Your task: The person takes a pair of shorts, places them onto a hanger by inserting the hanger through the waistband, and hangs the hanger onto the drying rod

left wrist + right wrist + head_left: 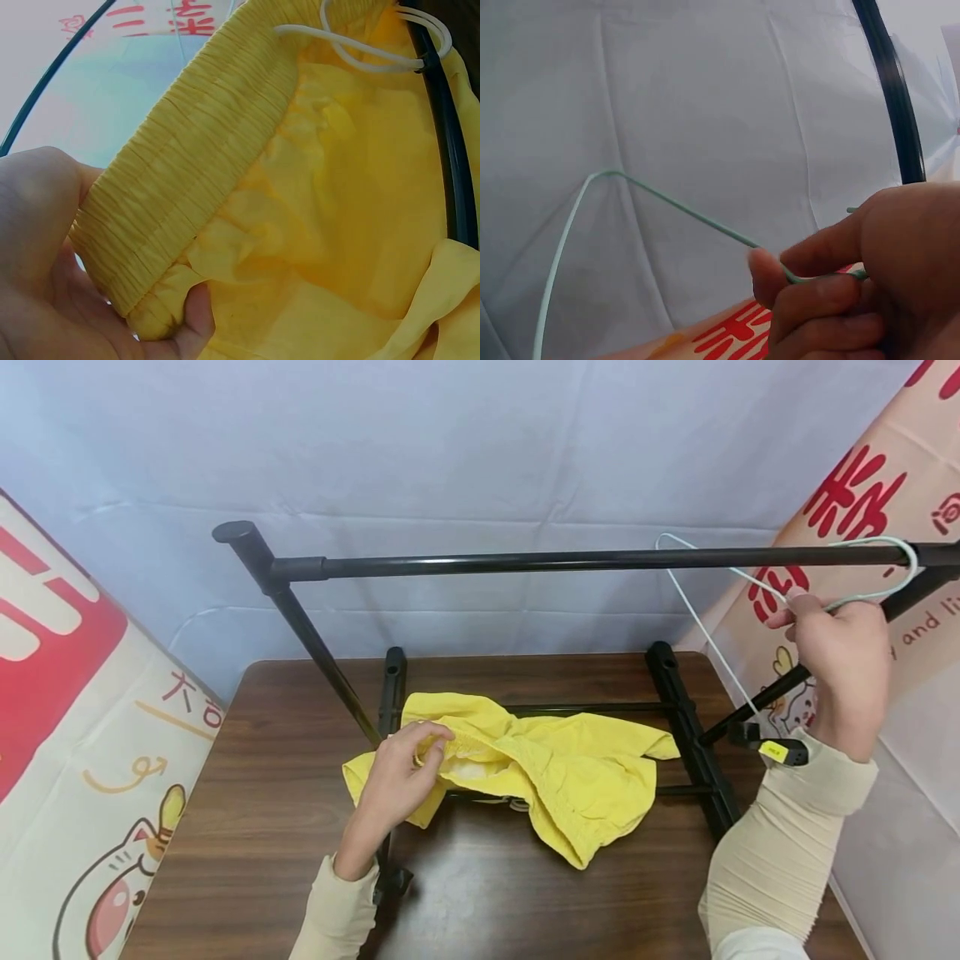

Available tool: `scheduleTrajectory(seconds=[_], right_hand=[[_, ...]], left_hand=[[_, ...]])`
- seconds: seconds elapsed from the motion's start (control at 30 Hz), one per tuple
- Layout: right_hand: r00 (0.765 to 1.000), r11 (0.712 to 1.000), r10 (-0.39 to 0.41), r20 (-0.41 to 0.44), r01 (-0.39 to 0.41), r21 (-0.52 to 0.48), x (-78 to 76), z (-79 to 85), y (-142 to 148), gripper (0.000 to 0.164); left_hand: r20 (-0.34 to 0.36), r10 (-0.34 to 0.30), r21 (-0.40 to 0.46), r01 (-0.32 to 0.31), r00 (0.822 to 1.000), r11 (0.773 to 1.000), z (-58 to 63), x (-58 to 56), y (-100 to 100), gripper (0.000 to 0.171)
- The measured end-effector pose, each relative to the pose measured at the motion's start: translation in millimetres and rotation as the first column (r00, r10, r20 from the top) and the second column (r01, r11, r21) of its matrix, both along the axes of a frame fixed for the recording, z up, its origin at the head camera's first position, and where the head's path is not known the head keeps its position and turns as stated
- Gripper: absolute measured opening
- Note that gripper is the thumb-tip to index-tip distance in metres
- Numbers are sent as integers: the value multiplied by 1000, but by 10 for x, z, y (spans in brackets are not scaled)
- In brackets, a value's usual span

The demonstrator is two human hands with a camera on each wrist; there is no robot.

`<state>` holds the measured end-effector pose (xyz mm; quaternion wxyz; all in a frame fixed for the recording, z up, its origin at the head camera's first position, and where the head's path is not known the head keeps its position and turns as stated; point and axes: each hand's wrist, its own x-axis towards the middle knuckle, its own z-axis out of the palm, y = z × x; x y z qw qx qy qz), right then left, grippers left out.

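A pair of yellow shorts lies across the lower bars of the black rack. My left hand grips the edge of its gathered elastic waistband, thumb on one side and fingers curled on the other. A white drawstring loops out at the waistband's far end. Up at the right end of the rack's top bar, my right hand pinches a pale green wire hanger near its neck. The hanger's hook curves round the bar, and its body slants down to the left.
The black top bar spans above the shorts, on slanting posts. Black feet stand on the brown wooden table. A pale cloth hangs behind, with printed banners on both sides.
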<state>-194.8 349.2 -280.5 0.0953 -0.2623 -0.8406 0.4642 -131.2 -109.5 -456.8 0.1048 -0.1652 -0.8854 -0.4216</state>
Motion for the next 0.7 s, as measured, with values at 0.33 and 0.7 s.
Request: scheduleTrajectory(seconds=[0.33,0.7], right_hand=[[980,946,57,-190,-114,-303,34,62,-51,29],[903,873,10,-430,-217,-436,132,106,-119,20]], left_hand=[[6,9,-8,-9,1000,1000,7,-3,6,19],[15,15,-18,-14,1000,1000,-1,-7,2,18]])
